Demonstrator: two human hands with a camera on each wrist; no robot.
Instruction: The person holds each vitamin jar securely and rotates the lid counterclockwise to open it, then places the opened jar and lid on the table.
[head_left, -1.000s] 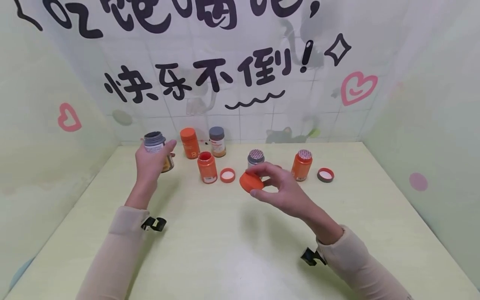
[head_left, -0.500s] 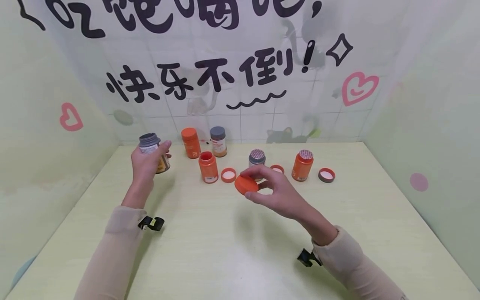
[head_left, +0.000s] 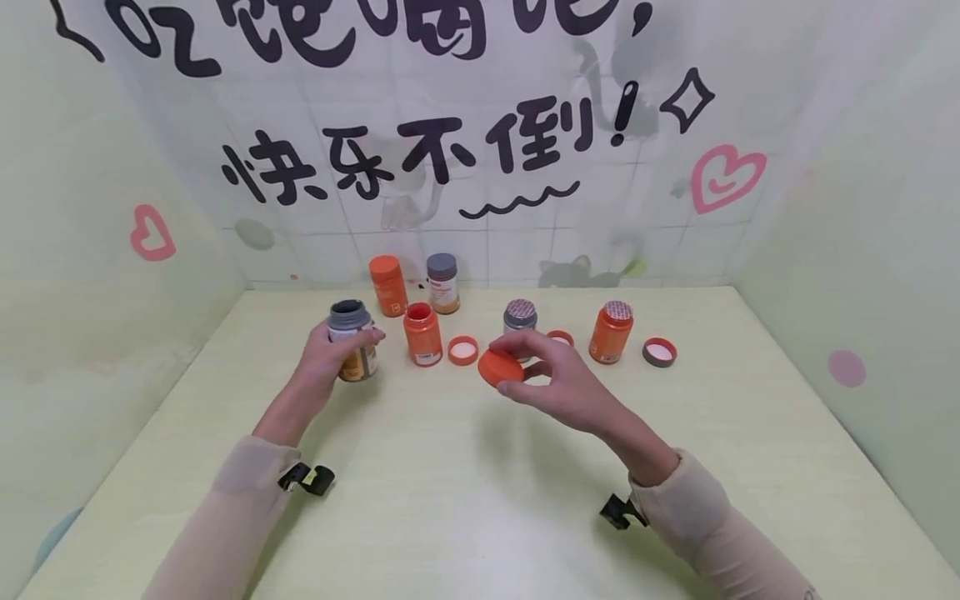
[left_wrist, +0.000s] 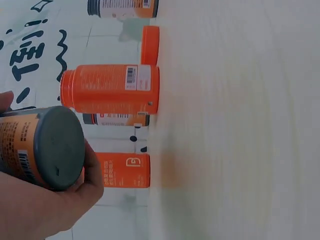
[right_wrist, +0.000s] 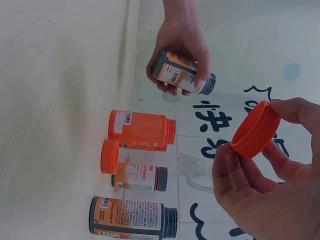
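Observation:
My left hand grips an uncapped grey bottle with an orange-and-white label, raised above the table. Its grey base faces the left wrist camera. Between the thumb and fingers of my right hand is an orange bottle cap, its hollow side showing in the right wrist view. An uncapped orange bottle stands just right of the held bottle, with a loose orange cap lying inside-up beside it. My right hand partly hides a foil-sealed grey bottle.
At the back stand a capped orange bottle and a capped grey bottle. Farther right is a foil-sealed orange bottle, with a grey cap next to it. Another orange cap shows behind my right hand. Walls enclose the table.
My left hand has brought the grey bottle to the right and nearer to me, close to the uncapped orange bottle. The right hand still pinches the orange cap, almost in place.

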